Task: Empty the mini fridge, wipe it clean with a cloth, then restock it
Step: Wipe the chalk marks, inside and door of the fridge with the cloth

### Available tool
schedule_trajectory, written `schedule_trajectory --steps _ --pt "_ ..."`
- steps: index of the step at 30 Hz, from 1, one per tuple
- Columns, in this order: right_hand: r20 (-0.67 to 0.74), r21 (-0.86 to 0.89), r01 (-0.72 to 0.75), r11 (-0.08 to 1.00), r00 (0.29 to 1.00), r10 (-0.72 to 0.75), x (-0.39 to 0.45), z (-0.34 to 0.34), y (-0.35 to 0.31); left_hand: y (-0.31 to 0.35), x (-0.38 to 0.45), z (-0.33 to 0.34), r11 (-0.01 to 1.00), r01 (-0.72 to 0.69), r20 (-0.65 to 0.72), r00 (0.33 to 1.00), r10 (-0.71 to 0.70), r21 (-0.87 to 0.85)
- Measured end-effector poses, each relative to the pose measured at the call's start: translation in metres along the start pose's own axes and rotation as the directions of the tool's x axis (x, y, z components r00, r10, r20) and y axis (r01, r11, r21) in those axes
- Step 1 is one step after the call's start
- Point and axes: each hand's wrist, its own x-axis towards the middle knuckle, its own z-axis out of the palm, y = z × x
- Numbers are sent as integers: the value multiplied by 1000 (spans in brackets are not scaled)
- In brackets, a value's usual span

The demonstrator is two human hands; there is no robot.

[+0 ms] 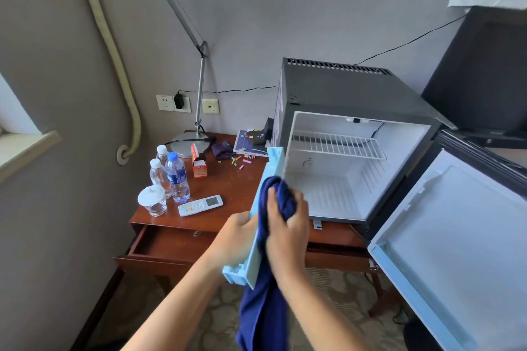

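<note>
Wiping: right hand [288,225] grips dark blue cloth [265,293] against light blue plastic door shelf [258,236] gripped by left hand [239,234].

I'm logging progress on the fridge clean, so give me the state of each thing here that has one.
Mini fridge: empty, wire shelf in place.
Fridge door: swung wide open.
Light blue door rack: out of the fridge, held by the left hand.
Dark blue cloth: bunched, gripped by the right hand against the rack.
Desk drawer: pulled open.
Water bottles: upright, capped.
</note>
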Motion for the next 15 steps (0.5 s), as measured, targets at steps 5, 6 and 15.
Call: schedule_trajectory --steps 5,6,15 --pt "-59 62 -182 981 981 185 83 4 -15 23 -41 8 992 -104 112 989 95 77" --pt "-38 108 -255 961 965 260 99 5 -16 20 -45 7 989 -125 114 987 116 76" --pt "675 -41 -583 812 583 452 135 -37 -7 15 -56 -30 944 -169 285 955 85 284"
